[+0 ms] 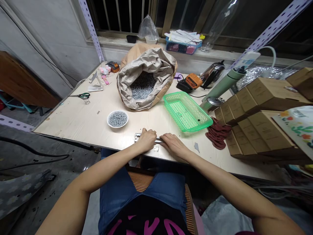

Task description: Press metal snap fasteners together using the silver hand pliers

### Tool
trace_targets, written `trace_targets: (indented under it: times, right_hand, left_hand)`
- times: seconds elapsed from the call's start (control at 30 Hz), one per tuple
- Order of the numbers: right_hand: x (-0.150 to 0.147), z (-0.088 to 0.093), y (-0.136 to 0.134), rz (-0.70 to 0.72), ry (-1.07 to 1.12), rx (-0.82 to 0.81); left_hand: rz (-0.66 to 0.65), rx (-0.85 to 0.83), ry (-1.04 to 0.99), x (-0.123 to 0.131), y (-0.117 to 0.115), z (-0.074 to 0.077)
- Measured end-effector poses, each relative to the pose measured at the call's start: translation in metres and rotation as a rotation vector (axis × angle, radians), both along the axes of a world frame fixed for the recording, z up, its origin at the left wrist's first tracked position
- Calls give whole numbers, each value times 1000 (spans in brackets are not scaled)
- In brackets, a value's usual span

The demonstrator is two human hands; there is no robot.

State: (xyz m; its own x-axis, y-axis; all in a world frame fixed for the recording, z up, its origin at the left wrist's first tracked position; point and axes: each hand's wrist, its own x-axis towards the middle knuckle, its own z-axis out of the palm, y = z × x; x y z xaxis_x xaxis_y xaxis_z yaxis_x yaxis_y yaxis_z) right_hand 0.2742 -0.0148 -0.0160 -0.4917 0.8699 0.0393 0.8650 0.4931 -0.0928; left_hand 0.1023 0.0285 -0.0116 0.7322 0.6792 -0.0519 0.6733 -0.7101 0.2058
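One head-worn view looks forward and down over the lap (pixel 141 192), left hand (pixel 146 140) and right hand (pixel 174 147), toward the table (pixel 73 124) and window (pixel 122 16).

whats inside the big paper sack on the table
The brown paper sack holds a heap of small silver screws inside a folded grey liner, which hides how deep the heap goes.

Metal strip (pixel 137 137) mostly hidden w/ fingers (pixel 147 132) on top, type unclear.
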Motion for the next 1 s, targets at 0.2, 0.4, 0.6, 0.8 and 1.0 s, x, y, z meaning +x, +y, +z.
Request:
trace_targets:
  times: [0.2,0.4,0.6,0.8,1.0]
  right_hand:
    - [-5,-10,-2,38,-20,92]
    - [0,-10,2,46,-13,98]
    - [10,-1,12,-1,-43,-3]
    - [7,4,14,-9,-37,4]
    - [-29,1,12,139,-96,-4]
  left_hand:
    - [-38,6,-7,0,-1,-3]
    - [-40,-6,-9,-1,5,1]
    - [187,-28,-241,-39,4,10]
    - [620,-99,-248,-83,-29,-3]
    - [667,-251,-94,-61,-36,-6]
